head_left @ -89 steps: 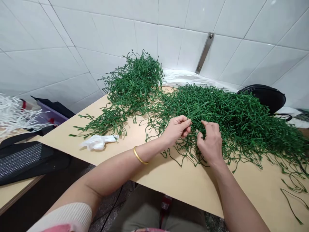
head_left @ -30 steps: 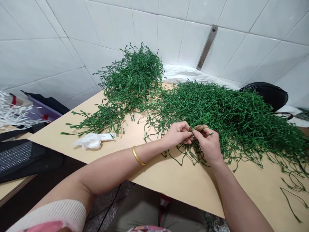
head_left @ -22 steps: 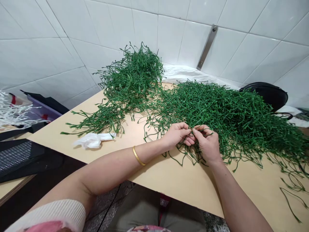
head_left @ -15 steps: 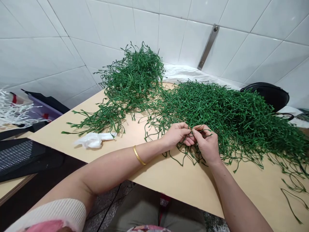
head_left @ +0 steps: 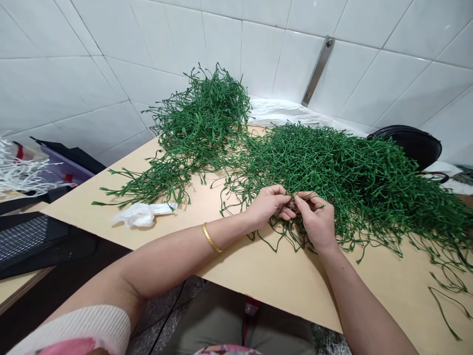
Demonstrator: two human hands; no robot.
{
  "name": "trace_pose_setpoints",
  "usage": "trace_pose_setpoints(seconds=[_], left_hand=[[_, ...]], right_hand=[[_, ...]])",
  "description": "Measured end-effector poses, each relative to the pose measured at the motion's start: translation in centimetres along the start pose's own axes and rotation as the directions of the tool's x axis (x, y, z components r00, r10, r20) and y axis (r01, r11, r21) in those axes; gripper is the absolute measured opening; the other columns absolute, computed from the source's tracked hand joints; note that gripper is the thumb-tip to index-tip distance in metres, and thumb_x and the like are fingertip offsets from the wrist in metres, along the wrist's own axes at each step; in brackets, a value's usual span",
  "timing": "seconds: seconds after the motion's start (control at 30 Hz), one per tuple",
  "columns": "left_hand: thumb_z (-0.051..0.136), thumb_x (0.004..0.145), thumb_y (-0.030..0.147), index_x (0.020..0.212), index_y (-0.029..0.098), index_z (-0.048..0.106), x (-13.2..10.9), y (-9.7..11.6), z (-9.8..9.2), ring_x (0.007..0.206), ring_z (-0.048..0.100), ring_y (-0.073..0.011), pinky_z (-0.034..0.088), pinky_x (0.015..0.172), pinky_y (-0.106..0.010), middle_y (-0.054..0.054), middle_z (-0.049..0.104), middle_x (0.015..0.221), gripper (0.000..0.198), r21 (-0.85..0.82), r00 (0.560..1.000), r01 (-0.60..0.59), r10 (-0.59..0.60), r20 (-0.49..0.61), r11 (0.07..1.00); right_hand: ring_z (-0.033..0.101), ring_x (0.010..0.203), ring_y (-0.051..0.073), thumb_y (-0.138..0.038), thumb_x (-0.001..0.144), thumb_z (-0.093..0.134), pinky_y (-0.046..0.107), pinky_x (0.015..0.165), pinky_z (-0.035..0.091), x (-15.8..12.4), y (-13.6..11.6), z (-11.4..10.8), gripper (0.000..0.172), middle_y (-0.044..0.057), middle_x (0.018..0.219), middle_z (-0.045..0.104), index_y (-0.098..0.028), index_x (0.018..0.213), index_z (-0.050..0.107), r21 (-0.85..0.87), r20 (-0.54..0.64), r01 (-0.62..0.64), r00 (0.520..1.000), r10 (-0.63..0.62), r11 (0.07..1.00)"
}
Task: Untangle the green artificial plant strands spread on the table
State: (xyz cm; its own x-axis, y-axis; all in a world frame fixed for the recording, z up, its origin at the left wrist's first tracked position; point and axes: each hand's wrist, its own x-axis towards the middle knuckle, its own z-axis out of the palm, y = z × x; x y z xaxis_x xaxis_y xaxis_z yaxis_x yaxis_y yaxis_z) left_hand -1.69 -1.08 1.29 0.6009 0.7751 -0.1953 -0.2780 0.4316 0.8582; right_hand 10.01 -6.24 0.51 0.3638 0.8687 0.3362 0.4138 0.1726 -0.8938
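My left hand (head_left: 271, 203) and my right hand (head_left: 315, 215) meet at the near edge of a large heap of green cords (head_left: 332, 162). Fingertips of both hands pinch a single green cord (head_left: 320, 203), and one end of it sticks out past my right fingers. The part between the fingertips is tiny and mostly hidden. Loose cords from the heap lie under and around my hands. A second pile of green cords (head_left: 207, 108) rises at the back left, with a smaller bunch (head_left: 148, 182) spread in front of it.
A crumpled white plastic piece (head_left: 142, 215) lies on the wooden tabletop (head_left: 236, 286) to the left. A round black object (head_left: 410, 145) stands behind the heap at right. White cords (head_left: 25, 170) show at far left. The tiled wall (head_left: 166, 39) has a metal bracket (head_left: 318, 71).
Almost nothing differs. Both hands keep their pinch at the same spot, with only a slight shift of the left fingers. The whole view has drifted a few pixels.
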Motion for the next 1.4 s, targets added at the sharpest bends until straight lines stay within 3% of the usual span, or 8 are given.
trace_pose_setpoints(seconds=[0.23,0.5,0.7,0.93,1.03,1.17,1.3,1.4], left_hand=[[0.05,0.069,0.006,0.063,0.015,0.04,0.2,0.3,-0.2,0.037,0.047,-0.0065,0.036,0.037,-0.017,0.002,0.051,0.048,0.015,-0.126,0.996,0.09,-0.087,0.03,0.988],[0.055,0.068,0.01,0.065,0.015,0.042,-0.2,0.5,0.3,0.037,0.036,-0.0021,0.02,0.035,-0.013,0.005,0.042,0.051,0.014,-0.177,0.982,0.156,-0.132,0.137,0.972],[0.048,0.071,0.004,0.062,0.015,0.037,-1.7,2.3,2.6,0.034,0.026,0.0001,0.014,0.035,-0.013,0.007,0.036,0.049,0.017,-0.22,0.99,0.136,-0.126,0.06,0.966],[0.046,0.074,0.003,0.067,0.016,0.037,-0.2,5.1,5.6,0.036,0.029,0.0,0.016,0.036,-0.015,0.006,0.04,0.053,0.016,-0.166,0.978,-0.131,0.1,-0.183,0.977],[0.041,0.077,0.003,0.066,0.016,0.037,0.5,9.4,4.5,0.036,0.023,0.0012,0.013,0.036,-0.016,0.006,0.041,0.054,0.018,-0.137,0.879,-0.386,0.319,-0.354,0.912],[0.05,0.08,0.016,0.074,0.015,0.047,-1.6,13.3,3.2,0.04,0.033,0.0017,0.019,0.039,-0.014,0.005,0.048,0.06,0.007,-0.078,0.786,-0.591,0.55,-0.283,0.803],[0.053,0.078,0.016,0.071,0.014,0.049,-3.4,10.3,3.2,0.038,0.033,0.0011,0.016,0.038,-0.014,0.004,0.048,0.057,0.008,0.006,0.934,-0.355,0.355,-0.042,0.935],[0.055,0.076,0.018,0.07,0.014,0.049,-2.4,5.4,2.8,0.035,0.031,-0.0002,0.014,0.035,-0.015,0.003,0.049,0.054,0.009,0.023,0.993,-0.099,0.098,0.072,0.995]], right_hand=[[0.052,0.071,0.013,-0.016,0.077,0.053,0.028,0.067,0.043,-0.3,-0.5,-0.1,0.004,0.002,0.075,0.054,-0.017,0.075,0.056,-0.11,0.097,0.394,0.918,-0.385,0.912],[0.051,0.067,0.012,-0.021,0.083,0.049,0.026,0.062,0.042,-0.2,0.0,-0.4,0.012,0.001,0.075,0.053,-0.018,0.074,0.056,-0.034,0.069,0.332,0.942,-0.33,0.943],[0.054,0.074,0.015,-0.016,0.082,0.046,0.029,0.067,0.045,-0.4,-0.5,-0.8,0.02,0.005,0.081,0.057,-0.023,0.093,0.061,-0.28,-0.012,0.584,0.792,-0.611,0.762],[0.057,0.077,0.017,-0.019,0.081,0.044,0.046,0.092,0.031,-0.7,-1.2,-2.6,0.027,0.004,0.085,0.062,-0.029,0.099,0.061,-0.595,0.045,0.55,0.751,-0.659,0.586],[0.056,0.069,0.015,-0.018,0.081,0.045,0.045,0.094,0.029,-0.9,-1.7,-3.1,0.02,0.002,0.078,0.061,-0.028,0.089,0.061,-0.634,0.05,0.534,0.75,-0.66,0.559],[0.053,0.08,0.02,-0.021,0.081,0.046,0.043,0.085,0.032,0.0,-1.3,-3.1,0.017,0.006,0.083,0.061,-0.023,0.091,0.06,-0.727,0.018,0.425,0.796,-0.605,0.539],[0.047,0.09,0.027,-0.019,0.076,0.049,0.042,0.075,0.034,1.0,-0.2,-2.8,0.039,0.014,0.099,0.057,-0.016,0.115,0.052,-0.807,0.113,0.326,0.904,-0.413,0.493],[0.049,0.091,0.025,-0.015,0.078,0.043,0.04,0.074,0.037,1.1,0.0,-2.7,0.034,0.013,0.099,0.058,-0.016,0.108,0.057,-0.708,0.097,0.34,0.915,-0.391,0.619]])
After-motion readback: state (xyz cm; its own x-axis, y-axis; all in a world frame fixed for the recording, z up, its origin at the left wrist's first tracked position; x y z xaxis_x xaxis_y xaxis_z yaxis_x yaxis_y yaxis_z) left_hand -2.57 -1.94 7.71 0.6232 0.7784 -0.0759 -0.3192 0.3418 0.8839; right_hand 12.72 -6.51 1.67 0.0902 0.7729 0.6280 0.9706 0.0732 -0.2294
